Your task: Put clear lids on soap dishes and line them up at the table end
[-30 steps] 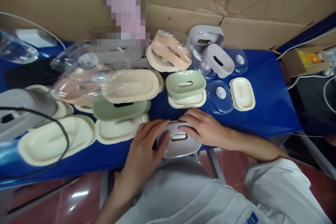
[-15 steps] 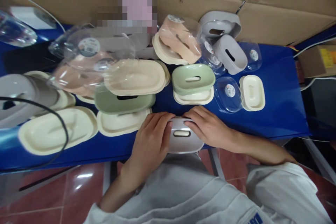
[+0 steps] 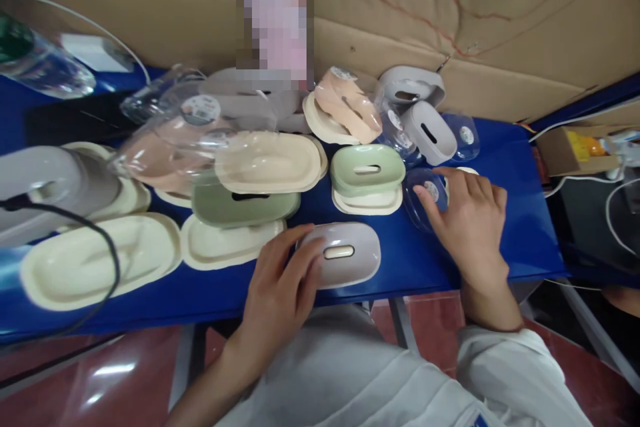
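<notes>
Grey dish (image 3: 345, 253) lies at the worktop's (image 3: 505, 240) near edge, its left end hidden under the left hand (image 3: 280, 287), fingers spread flat. Right hand (image 3: 467, 217), loosely open, covers a clear lid (image 3: 423, 197).

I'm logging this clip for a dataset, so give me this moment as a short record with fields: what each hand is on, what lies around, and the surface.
left hand: left hand rests on the left end of the grey slotted dish, fingers flat, not gripping
right hand: right hand lies over the clear lid, fingertips touching it
behind the dish: green dish stacked on a cream tray
left side: more cream, green and pink parts under clear lids
surface: blue table
backdrop: cardboard
</notes>
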Motion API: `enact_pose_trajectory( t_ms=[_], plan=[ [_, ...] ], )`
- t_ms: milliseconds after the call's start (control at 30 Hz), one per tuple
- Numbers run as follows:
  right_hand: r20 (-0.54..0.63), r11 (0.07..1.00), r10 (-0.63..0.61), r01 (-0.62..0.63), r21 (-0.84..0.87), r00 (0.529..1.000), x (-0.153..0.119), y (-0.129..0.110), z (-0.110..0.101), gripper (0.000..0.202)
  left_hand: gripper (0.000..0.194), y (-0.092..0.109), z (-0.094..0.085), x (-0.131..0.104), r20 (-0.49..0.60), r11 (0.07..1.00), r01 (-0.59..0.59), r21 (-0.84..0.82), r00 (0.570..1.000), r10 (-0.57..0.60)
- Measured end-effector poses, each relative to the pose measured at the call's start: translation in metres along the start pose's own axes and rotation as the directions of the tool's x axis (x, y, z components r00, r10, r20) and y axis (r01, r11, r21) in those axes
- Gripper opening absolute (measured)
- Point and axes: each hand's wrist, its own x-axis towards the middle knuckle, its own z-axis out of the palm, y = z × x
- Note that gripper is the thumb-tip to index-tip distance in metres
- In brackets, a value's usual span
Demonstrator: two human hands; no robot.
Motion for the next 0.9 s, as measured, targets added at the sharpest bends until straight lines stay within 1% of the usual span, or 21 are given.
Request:
enact_pose_trajectory(
  t_ms=[67, 133, 233, 300, 367, 400, 467, 500, 567, 633, 667, 733, 800, 900],
  plan=[
    [0.042, 0.995, 0.037, -0.033, -0.09, 0.998, 0.0, 0.009, 0.003, 0.066, 0.027, -0.003, -0.005, -0.01, 0.059, 0.993, -0.095, 0.064, 0.994, 0.092],
    [0.089, 0.993, 0.006, 0.005, -0.121, 0.996, -0.001, 0.013, 0.012, 0.073, 0.034, -0.007, -0.008, -0.02, 0.125, 0.977, -0.163, 0.135, 0.981, 0.146],
    [0.165, 0.991, -0.031, 0.052, -0.123, 0.986, 0.0, 0.011, 0.024, 0.07, 0.035, -0.015, -0.01, -0.03, 0.178, 0.963, -0.203, 0.177, 0.969, 0.171],
    [0.211, 0.993, 0.008, 0.017, -0.117, 0.977, 0.001, 0.01, 0.025, 0.066, 0.033, -0.02, -0.013, -0.032, 0.191, 0.963, -0.222, 0.153, 0.963, 0.192],
    [0.21, 0.992, 0.068, -0.044, -0.118, 0.975, -0.002, 0.011, 0.018, 0.063, 0.032, -0.025, -0.016, -0.032, 0.194, 0.964, -0.242, 0.109, 0.956, 0.218],
    [0.186, 0.991, 0.09, -0.069, -0.113, 0.979, -0.006, 0.013, 0.011, 0.062, 0.032, -0.026, -0.018, -0.031, 0.195, 0.965, -0.248, 0.085, 0.954, 0.228],
    [0.119, 0.994, 0.095, -0.087, -0.072, 0.988, -0.018, 0.014, -0.004, 0.062, 0.033, -0.029, -0.022, -0.031, 0.193, 0.967, -0.254, 0.03, 0.95, 0.243],
    [0.101, 0.997, 0.074, -0.071, -0.027, 0.992, -0.027, 0.013, -0.012, 0.063, 0.033, -0.031, -0.024, -0.031, 0.198, 0.967, -0.253, 0.001, 0.948, 0.248],
    [0.127, 0.994, -0.017, 0.003, 0.109, 0.992, -0.044, 0.003, -0.025, 0.064, 0.032, -0.034, -0.027, -0.033, 0.219, 0.968, -0.246, -0.054, 0.943, 0.252],
    [0.187, 0.959, -0.147, 0.093, 0.269, 0.971, -0.058, -0.017, -0.029, 0.064, 0.03, -0.037, -0.027, -0.036, 0.228, 0.968, -0.228, -0.102, 0.942, 0.246],
    [0.201, 0.933, -0.207, 0.132, 0.334, 0.957, -0.062, -0.03, -0.028, 0.063, 0.028, -0.039, -0.026, -0.038, 0.22, 0.97, -0.21, -0.126, 0.947, 0.234],
    [0.183, 0.886, -0.297, 0.199, 0.419, 0.937, -0.067, -0.057, -0.02, 0.063, 0.03, -0.042, -0.023, -0.042, 0.183, 0.971, -0.155, -0.182, 0.965, 0.188],
    [0.134, 0.849, -0.357, 0.261, 0.46, 0.925, -0.066, -0.078, -0.01, 0.063, 0.04, -0.045, -0.018, -0.045, 0.151, 0.966, -0.082, -0.243, 0.981, 0.122],
    [0.087, 0.798, -0.458, 0.366, 0.48, 0.885, -0.062, -0.094, -0.001, 0.063, 0.059, -0.047, -0.014, -0.048, 0.131, 0.948, -0.022, -0.318, 0.989, 0.067]
  ],
)
